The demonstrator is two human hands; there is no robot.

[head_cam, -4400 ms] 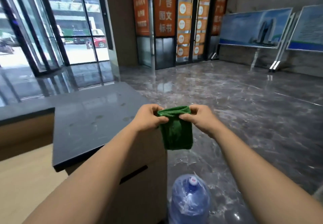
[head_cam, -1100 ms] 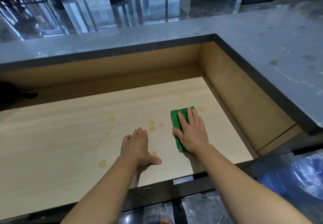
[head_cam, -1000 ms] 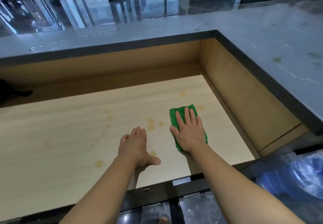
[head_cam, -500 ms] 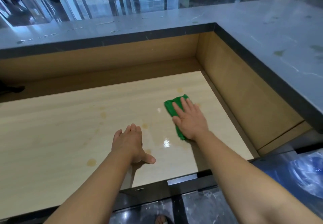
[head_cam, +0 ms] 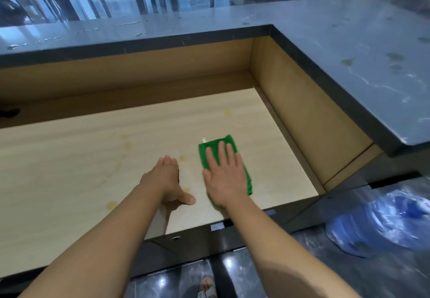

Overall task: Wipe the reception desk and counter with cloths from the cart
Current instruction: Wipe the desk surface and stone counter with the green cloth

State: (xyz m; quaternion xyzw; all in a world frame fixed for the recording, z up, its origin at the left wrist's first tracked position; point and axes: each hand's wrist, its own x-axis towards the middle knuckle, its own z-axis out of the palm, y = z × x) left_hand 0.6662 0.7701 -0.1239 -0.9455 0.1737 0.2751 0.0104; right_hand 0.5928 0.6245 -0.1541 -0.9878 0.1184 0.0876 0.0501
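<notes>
Green cloth (head_cam: 247,179): folded, lying flat on the pale wood desk (head_cam: 69,158), below the grey counter (head_cam: 337,41) and near its right side wall.
Right hand (head_cam: 224,179): palm down on the cloth, fingers straight and slightly spread, pressing it to the desk; it grips nothing.
Left hand (head_cam: 165,179): flat on bare wood, farther from the counter's side wall than the cloth, fingers straight, thumb out; it holds nothing and seems to brace.
Stains: yellowish spots (head_cam: 127,144) dot the desk away from the counter's side wall; a lone spot (head_cam: 228,112) sits nearer the counter's inner corner; the counter top carries marks (head_cam: 393,56).
Step, as I judge it: wiping the desk; the counter is not yet done.
Risk: a flat palm has no grip, so a fast stroke may let the cloth slip or bunch and skip spots.
Risk: the bracing hand lies among spots, so that patch may get smeared or missed.
</notes>
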